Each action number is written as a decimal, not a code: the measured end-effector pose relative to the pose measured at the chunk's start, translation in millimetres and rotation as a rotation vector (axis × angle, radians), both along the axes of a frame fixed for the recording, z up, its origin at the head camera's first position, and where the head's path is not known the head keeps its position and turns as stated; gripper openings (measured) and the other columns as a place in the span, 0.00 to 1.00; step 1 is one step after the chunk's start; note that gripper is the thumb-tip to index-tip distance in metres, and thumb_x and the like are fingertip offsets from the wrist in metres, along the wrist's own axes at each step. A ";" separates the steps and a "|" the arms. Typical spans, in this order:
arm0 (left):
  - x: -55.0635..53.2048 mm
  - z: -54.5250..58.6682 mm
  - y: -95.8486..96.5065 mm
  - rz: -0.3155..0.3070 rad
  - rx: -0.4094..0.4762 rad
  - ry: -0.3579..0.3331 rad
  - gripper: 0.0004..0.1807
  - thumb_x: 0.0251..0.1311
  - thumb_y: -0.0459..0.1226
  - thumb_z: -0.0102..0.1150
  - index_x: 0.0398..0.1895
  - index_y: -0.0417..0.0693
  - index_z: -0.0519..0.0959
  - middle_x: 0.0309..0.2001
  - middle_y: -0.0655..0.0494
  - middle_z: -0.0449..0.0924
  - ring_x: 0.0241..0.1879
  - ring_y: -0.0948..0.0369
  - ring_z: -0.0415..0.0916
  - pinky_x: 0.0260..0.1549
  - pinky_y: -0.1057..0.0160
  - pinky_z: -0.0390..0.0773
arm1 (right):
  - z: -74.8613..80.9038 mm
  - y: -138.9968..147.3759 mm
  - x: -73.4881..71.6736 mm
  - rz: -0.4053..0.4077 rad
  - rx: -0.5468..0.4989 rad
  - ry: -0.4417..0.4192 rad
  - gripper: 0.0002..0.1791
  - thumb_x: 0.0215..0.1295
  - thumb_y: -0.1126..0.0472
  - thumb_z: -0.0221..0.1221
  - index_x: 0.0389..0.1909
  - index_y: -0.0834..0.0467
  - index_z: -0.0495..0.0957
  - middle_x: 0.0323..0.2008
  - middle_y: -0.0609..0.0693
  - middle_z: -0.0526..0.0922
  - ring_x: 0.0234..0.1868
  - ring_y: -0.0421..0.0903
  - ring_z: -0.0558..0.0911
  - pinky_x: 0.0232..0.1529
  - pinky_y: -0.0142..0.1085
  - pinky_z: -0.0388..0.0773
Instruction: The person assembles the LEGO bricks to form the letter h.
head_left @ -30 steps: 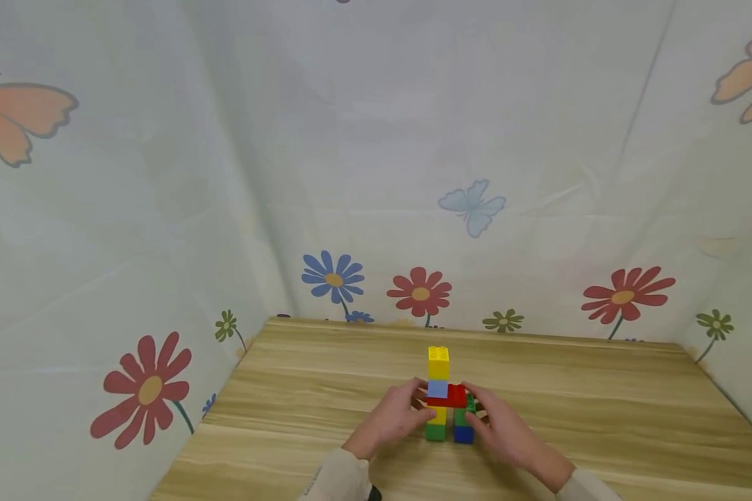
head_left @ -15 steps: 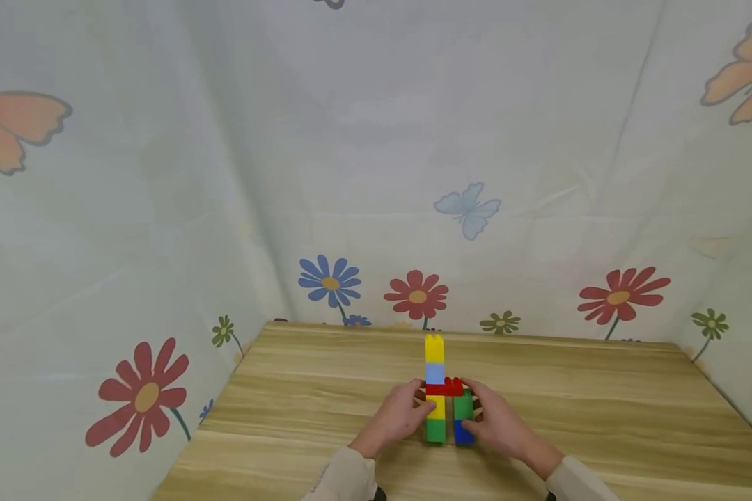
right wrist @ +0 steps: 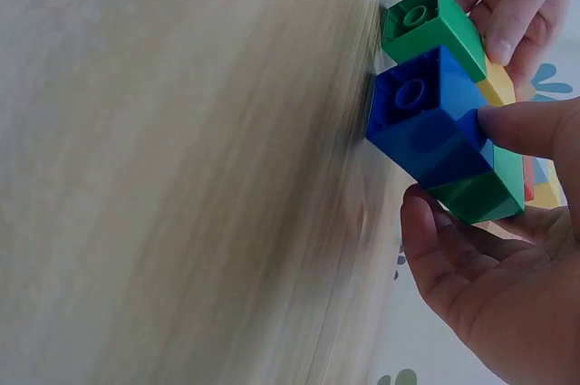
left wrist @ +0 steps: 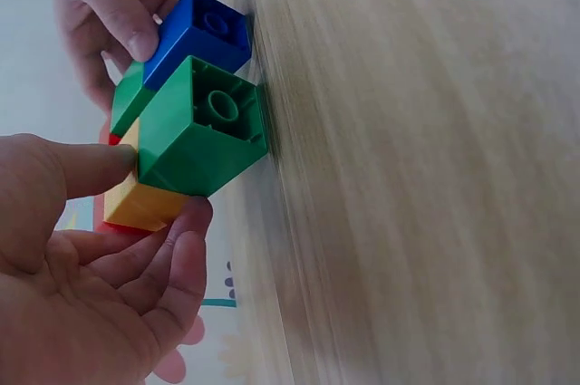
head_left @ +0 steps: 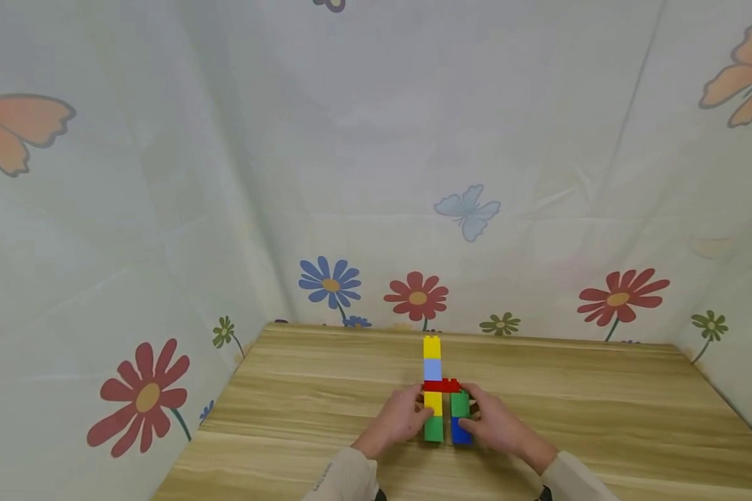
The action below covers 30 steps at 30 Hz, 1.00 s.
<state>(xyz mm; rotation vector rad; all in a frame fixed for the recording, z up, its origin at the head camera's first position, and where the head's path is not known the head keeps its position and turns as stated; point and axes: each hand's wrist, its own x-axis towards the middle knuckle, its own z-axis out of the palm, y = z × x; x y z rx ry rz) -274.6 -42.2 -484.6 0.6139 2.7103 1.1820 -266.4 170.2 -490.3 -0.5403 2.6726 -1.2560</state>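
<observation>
Toy building bricks form one joined structure, seen in the head view. Its left column has a green brick (head_left: 434, 429) at the bottom, a yellow brick (head_left: 433, 403), a flat red brick (head_left: 441, 386), a light blue brick (head_left: 432, 369) and another yellow brick (head_left: 432, 347) on top. Under the red brick's right end sits a second green brick (head_left: 460, 403) above a blue brick (head_left: 461, 431). My left hand (head_left: 401, 415) pinches the left column around its lower yellow brick. My right hand (head_left: 498, 424) grips the right column, thumb on the blue brick. Both wrist views show hollow undersides, so the structure is tilted.
A wood-grain table (head_left: 326, 376) lies beneath the hands. Behind it and along both sides hangs a pale curtain (head_left: 363, 139) printed with flowers and butterflies.
The brick structure has tipped back, showing more of its front and less of the studs on top. My right thumb has moved down from the green brick to the blue one.
</observation>
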 end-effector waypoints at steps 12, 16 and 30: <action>-2.2 -0.7 2.7 -0.018 -0.037 -0.058 0.22 0.62 0.38 0.59 0.58 0.44 0.70 0.48 0.53 0.77 0.42 0.60 0.76 0.44 0.58 0.77 | -2.9 2.2 -7.1 -0.050 -0.014 -0.082 0.33 0.58 0.60 0.65 0.63 0.64 0.63 0.57 0.61 0.71 0.45 0.51 0.77 0.46 0.48 0.77; -3.5 -1.6 3.7 -0.021 -0.054 -0.056 0.21 0.63 0.39 0.59 0.57 0.44 0.71 0.49 0.53 0.77 0.43 0.59 0.75 0.46 0.57 0.76 | -3.5 3.7 -8.0 -0.042 -0.020 -0.081 0.33 0.59 0.59 0.65 0.63 0.65 0.64 0.57 0.61 0.71 0.46 0.51 0.77 0.46 0.48 0.77; -7.2 -5.8 3.7 -0.065 -0.072 -0.068 0.21 0.64 0.39 0.57 0.60 0.45 0.70 0.52 0.54 0.76 0.45 0.62 0.73 0.51 0.57 0.73 | -8.0 7.2 -9.3 0.011 0.003 -0.079 0.33 0.62 0.55 0.63 0.63 0.66 0.64 0.55 0.60 0.73 0.47 0.52 0.77 0.47 0.50 0.75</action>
